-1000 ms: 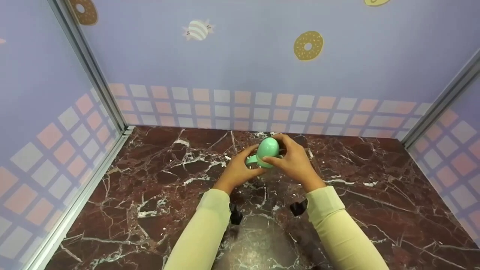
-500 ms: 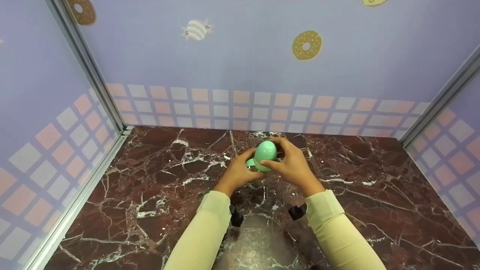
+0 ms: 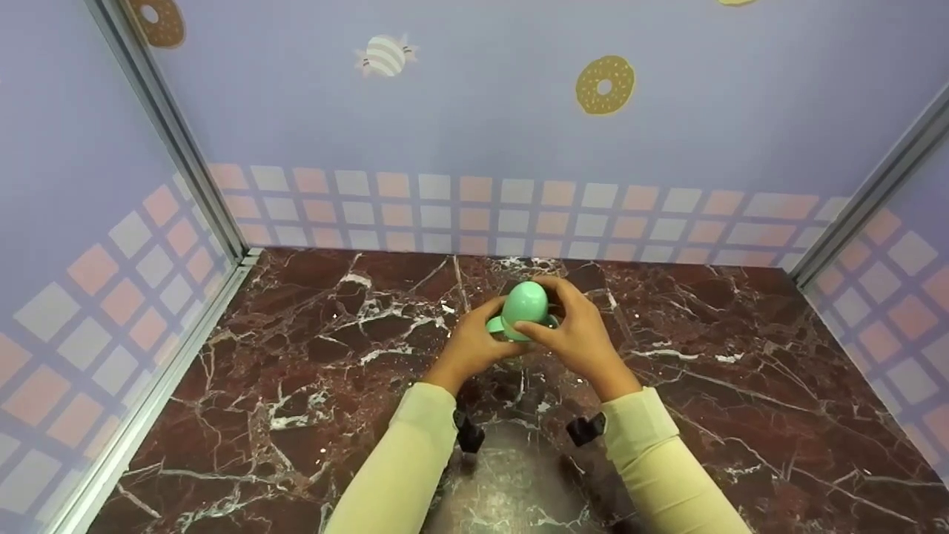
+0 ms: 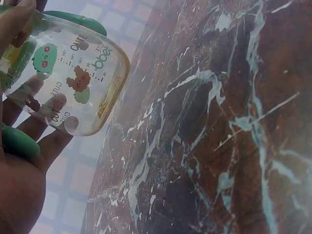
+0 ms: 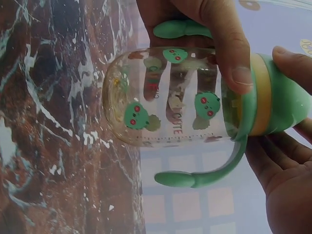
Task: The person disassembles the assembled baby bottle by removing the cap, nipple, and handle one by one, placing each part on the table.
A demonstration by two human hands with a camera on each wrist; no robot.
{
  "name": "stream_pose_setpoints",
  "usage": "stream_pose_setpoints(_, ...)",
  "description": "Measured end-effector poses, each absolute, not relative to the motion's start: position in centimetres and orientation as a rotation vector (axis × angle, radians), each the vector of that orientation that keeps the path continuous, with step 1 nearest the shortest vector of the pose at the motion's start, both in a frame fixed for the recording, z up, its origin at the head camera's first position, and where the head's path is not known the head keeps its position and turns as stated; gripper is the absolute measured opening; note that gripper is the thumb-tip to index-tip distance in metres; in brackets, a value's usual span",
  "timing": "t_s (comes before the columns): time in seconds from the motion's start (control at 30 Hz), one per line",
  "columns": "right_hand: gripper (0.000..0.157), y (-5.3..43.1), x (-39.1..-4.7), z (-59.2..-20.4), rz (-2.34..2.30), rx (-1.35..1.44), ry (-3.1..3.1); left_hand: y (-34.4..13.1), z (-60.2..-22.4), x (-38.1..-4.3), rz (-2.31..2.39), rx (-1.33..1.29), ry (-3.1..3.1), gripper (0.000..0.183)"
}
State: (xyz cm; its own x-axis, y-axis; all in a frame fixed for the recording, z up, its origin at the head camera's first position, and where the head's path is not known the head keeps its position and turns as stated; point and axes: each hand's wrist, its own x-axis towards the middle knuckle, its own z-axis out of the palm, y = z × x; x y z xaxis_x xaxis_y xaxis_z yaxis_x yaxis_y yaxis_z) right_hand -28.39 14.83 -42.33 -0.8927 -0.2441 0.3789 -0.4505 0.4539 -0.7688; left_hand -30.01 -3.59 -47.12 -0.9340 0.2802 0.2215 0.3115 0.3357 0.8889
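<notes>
A clear baby bottle with cartoon prints, a yellow ring, green side handles and a domed green cap is held upright between both hands. My left hand grips the bottle from the left, its thumb at the green collar and its fingers behind the clear body. From the right, my right hand holds the cap, thumb on the near side and fingers round the far side. In the left wrist view the bottle's base shows above the tabletop.
Under the hands lies a dark red marbled tabletop. A lilac wall with pink and white squares closes the back, and side panels on metal posts stand left and right. Black camera mounts sit at both wrists.
Both hands have come slightly down and towards the person with the bottle. The cap leans less than before, and the hands keep their hold.
</notes>
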Motion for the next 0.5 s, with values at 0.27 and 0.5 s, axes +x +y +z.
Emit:
stream_pose_setpoints(0.27, 0.079, 14.2, -27.8, -42.6, 1.51, 0.583, -2.451, -3.7, -47.3, -29.4, -1.744, -0.547, -2.543, 0.078)
stream_pose_setpoints(0.5, 0.08, 13.5, -27.2, -42.8, 1.492, 0.486, -2.463, -3.6, -47.4, -28.9, -1.74, -0.55, -2.52, 0.076)
